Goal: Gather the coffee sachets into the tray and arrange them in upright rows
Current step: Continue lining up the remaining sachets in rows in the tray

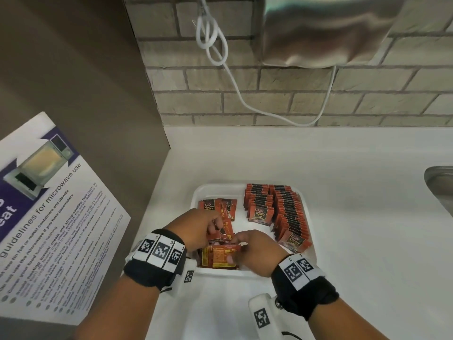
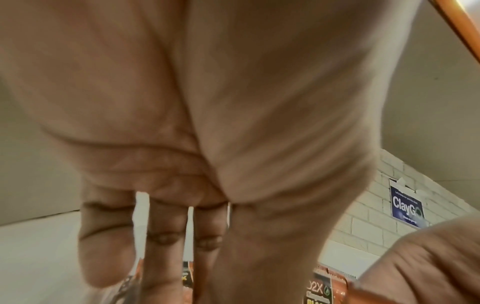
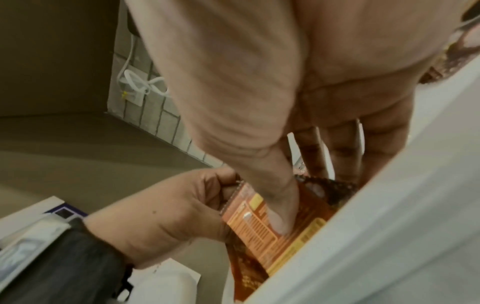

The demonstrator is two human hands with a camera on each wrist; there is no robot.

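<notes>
A white tray (image 1: pixel 220 188) sits on the white counter. Two upright rows of red-orange coffee sachets (image 1: pixel 286 217) fill its right side. Loose sachets (image 1: pixel 211 207) lie in its left half. My left hand (image 1: pixel 213 228) curls over a small bunch of loose sachets (image 1: pixel 224 233) and pinches their edge. My right hand (image 1: pixel 234 249) holds the sachet stack (image 1: pixel 219 255) at the near left, orange back up. In the right wrist view its thumb (image 3: pixel 279 218) presses on that sachet stack (image 3: pixel 255 228), beside the left hand (image 3: pixel 168 205). The left wrist view shows mostly palm (image 2: pixel 207 133).
A microwave guidelines poster (image 1: pixel 49 217) leans on the brown panel at the left. A steel sink rim (image 1: pixel 440 185) lies at the right edge. A metal appliance (image 1: pixel 331 30) and a white cable (image 1: pixel 220 57) hang on the brick wall behind.
</notes>
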